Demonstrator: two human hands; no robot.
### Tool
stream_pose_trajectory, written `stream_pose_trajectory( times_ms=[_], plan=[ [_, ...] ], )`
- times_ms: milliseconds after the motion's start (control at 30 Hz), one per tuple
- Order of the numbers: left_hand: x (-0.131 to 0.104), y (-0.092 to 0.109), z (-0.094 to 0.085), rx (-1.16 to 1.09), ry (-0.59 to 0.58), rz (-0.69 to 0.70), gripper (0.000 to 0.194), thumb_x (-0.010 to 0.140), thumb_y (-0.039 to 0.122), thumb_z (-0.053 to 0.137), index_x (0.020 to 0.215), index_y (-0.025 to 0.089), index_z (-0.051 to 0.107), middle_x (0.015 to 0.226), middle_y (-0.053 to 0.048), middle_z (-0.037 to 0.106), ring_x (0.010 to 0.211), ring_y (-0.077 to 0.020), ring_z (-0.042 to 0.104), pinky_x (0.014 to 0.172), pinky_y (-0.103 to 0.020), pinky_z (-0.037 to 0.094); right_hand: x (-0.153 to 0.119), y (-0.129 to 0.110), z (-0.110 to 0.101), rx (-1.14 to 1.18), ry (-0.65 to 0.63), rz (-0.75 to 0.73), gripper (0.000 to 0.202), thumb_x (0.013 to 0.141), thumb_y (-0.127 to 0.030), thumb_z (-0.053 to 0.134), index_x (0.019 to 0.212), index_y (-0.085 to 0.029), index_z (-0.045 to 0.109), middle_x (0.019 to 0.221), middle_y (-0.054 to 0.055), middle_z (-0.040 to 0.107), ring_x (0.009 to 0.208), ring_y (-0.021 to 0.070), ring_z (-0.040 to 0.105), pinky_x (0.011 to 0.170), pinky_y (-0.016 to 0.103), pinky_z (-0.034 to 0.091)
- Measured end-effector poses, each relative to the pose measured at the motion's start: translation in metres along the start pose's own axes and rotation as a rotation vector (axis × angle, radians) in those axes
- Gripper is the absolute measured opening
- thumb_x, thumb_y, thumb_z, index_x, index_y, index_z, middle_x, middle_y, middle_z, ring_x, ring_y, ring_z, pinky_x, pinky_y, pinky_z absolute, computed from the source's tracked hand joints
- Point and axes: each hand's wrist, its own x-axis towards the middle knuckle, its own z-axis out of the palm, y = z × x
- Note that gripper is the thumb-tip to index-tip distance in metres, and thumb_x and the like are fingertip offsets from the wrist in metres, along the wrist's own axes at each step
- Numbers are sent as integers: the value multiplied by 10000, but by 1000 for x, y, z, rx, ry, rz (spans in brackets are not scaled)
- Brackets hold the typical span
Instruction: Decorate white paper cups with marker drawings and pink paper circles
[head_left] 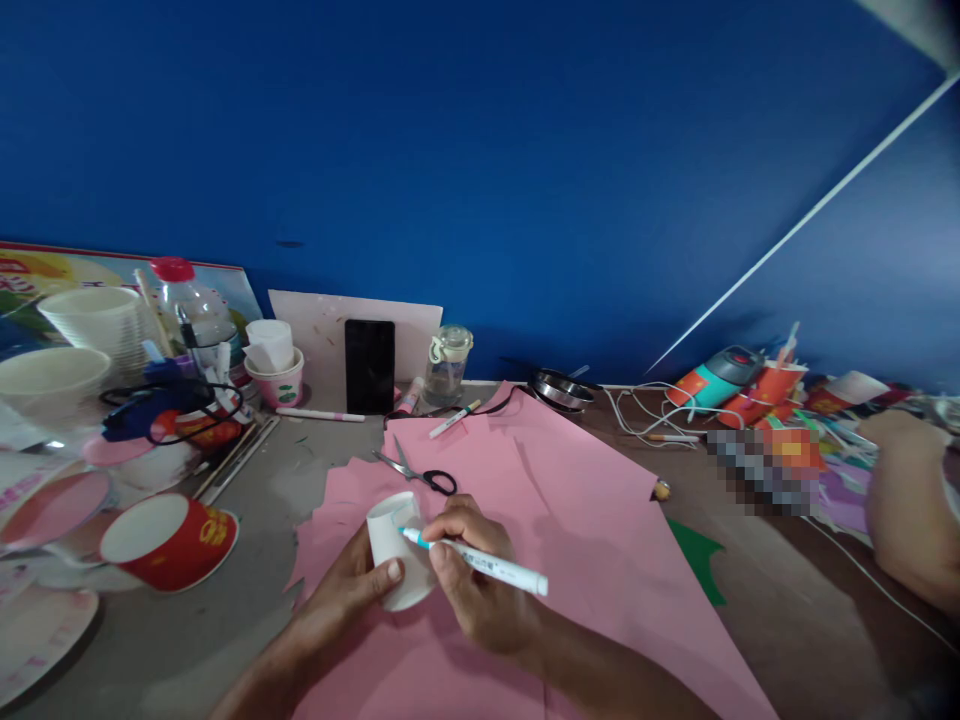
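My left hand (354, 582) is wrapped round a white paper cup (388, 560), which is tilted above pink paper (592, 560). Between the thumb and fingers of my right hand (480, 570) is a white marker (504, 570) with a blue end. Its tip is at the cup's side, near the rim, where a faint blue line shows. Just beyond the cup, scissors (420, 474) with black handles lie partly open on the pink paper. A second marker (454, 420) rests farther back on the paper.
A red paper bowl (217, 540) and stacked cups (101, 325) stand at the left. A black phone (370, 367) leans upright near a glass jar (448, 365). Another person's arm (911, 510) is at the right, by a teal and orange bottle (716, 380) and white cables.
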Motion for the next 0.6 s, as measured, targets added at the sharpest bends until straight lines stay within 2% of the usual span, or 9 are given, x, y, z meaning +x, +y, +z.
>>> stream_pose_trajectory(
  times_ms=[267,600],
  plan=[
    [0,-2,-4,27,-22,0,678,746,453,731,1322,199,478,1129,-106,620,979,-260,551,791,-320,420,0,0,1,-16,10,3,127,860,-219,497,854,-189,621,706,38,587,691,181,543,644,311,457],
    [-1,-2,-4,26,-17,-20,681,752,454,720,1336,203,476,1072,-100,623,899,-226,539,728,-285,407,3,7,-2,-45,70,54,147,863,-228,490,806,-188,619,708,44,607,707,182,560,625,302,458]
  ],
)
